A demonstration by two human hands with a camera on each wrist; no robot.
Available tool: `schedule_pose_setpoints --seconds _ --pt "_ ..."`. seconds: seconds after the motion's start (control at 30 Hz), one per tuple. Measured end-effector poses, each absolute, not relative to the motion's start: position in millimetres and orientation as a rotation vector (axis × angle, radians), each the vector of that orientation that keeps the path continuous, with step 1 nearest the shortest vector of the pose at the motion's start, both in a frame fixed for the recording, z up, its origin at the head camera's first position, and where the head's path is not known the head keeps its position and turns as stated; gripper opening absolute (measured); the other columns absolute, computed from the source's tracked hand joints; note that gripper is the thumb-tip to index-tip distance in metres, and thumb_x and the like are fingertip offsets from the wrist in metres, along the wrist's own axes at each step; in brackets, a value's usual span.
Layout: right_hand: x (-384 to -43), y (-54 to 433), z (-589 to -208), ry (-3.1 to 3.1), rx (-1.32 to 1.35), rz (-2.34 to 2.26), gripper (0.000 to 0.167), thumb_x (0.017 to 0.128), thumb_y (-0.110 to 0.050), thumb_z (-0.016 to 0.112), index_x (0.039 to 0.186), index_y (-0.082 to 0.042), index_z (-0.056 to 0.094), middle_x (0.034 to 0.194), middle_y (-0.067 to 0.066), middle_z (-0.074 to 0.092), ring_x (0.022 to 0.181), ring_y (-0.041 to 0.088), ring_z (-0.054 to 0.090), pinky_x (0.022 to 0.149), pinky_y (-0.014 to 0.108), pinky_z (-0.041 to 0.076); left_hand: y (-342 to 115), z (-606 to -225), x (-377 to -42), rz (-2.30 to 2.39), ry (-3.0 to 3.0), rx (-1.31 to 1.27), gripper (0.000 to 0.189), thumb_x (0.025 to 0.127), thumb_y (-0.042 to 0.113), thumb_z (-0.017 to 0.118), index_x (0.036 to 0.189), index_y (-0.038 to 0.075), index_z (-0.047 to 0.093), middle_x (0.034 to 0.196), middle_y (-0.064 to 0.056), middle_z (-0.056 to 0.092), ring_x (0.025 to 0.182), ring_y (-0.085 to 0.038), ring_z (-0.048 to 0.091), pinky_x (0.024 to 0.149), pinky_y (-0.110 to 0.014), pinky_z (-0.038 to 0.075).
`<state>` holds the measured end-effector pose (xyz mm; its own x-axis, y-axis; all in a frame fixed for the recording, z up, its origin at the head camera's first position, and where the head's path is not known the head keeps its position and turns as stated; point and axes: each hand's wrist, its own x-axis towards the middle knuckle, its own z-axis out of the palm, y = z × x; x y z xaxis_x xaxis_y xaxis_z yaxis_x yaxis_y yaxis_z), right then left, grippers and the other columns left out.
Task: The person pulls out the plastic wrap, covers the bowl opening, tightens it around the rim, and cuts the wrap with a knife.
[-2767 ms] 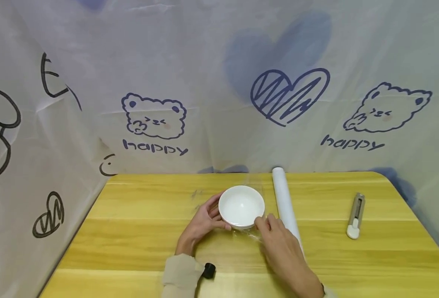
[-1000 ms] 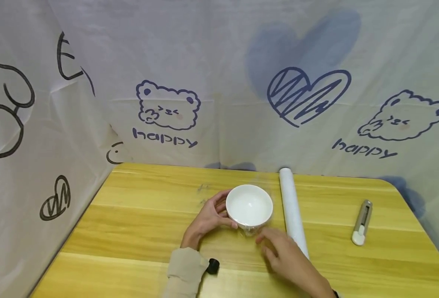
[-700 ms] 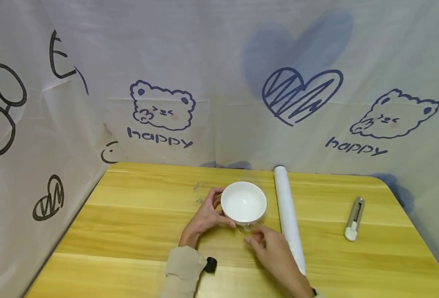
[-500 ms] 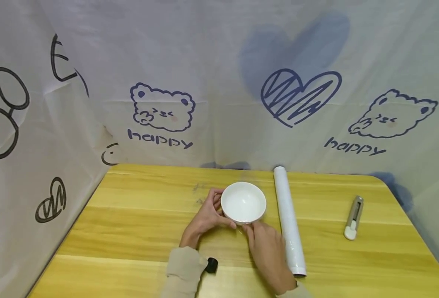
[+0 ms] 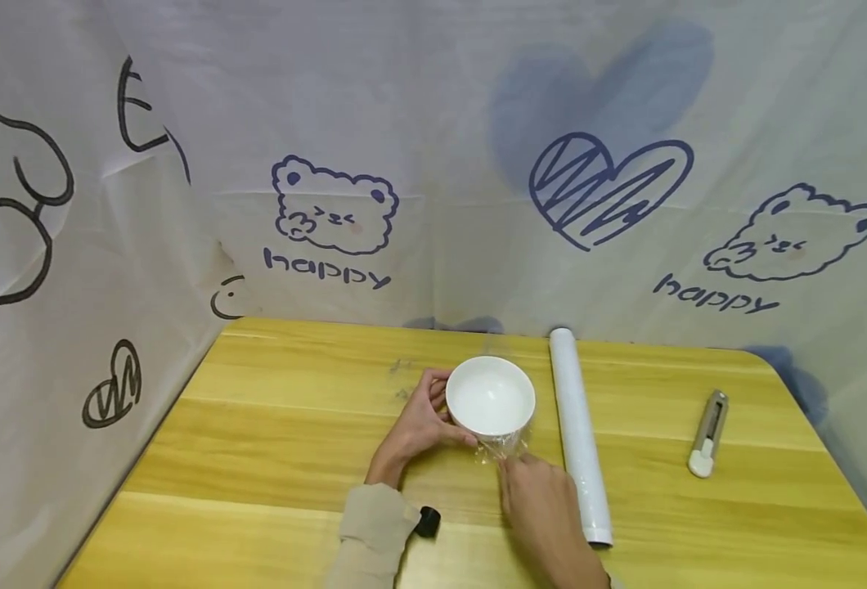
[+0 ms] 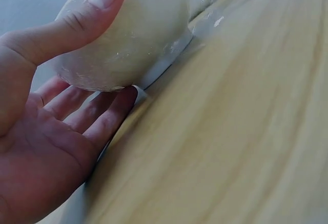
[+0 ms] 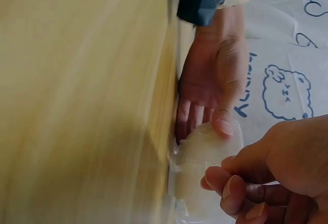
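A white bowl (image 5: 490,396) stands on the wooden table, its inside bare in the head view. Clear cling film (image 5: 503,444) wraps its outer wall and gathers in creases at the near side. My left hand (image 5: 420,425) holds the bowl from the left, thumb on the near wall and fingers round the far side and low by the base, as the left wrist view shows of the wrapped bowl (image 6: 143,34). Just in front of the bowl, my right hand (image 5: 544,499) pinches the film between thumb and forefinger, and the film stretches from the bowl to the fingertips.
A long white roll of cling film (image 5: 581,433) lies right of the bowl, close beside the right hand. Farther right is a grey and white utility knife (image 5: 709,433). A printed cloth (image 5: 463,245) hangs behind the table (image 5: 294,458).
My right hand moves from the bowl's right near side to its front, lets go briefly, reaches under the near edge, then draws back with film pinched. The left hand keeps its hold.
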<state>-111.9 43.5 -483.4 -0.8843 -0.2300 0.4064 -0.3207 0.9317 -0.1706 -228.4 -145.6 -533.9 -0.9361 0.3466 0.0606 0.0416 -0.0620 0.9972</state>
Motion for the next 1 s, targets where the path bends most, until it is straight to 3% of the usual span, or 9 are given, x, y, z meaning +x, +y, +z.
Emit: schedule_pose_setpoints --seconds 0.23,0.5,1.0 --pt "-106.6 45.4 -474.6 -2.746 0.417 0.430 0.035 0.092 -0.013 0.074 0.062 -0.013 0.055 0.056 -0.006 0.047 0.047 0.016 0.049 0.042 0.034 0.041 -149.5 -536.1 -230.2 2.099 1.961 0.430 0.103 0.059 -0.015 0.093 0.143 -0.001 0.035 0.152 -0.025 0.046 0.141 -0.040 0.044 0.107 -0.042 0.049" --pt "-103.2 50.8 -458.7 -2.820 0.386 0.487 0.039 0.092 -0.012 0.075 0.061 -0.016 0.052 0.055 -0.008 0.043 0.049 0.007 0.041 0.043 0.028 0.039 -150.4 -537.0 -229.6 2.125 1.863 0.522 0.109 0.057 0.008 0.100 0.143 -0.002 0.034 0.152 -0.026 0.046 0.140 -0.040 0.046 0.108 -0.041 0.048" --pt "-128.2 40.0 -496.3 -2.835 0.316 0.534 0.024 0.091 -0.012 0.075 0.070 -0.009 0.065 0.061 0.004 0.059 0.056 0.028 0.060 0.047 0.044 0.046 -150.3 -536.2 -229.3 2.117 1.875 0.497 0.102 0.063 -0.004 0.096 0.144 -0.001 0.034 0.153 -0.026 0.044 0.141 -0.040 0.044 0.109 -0.043 0.047"
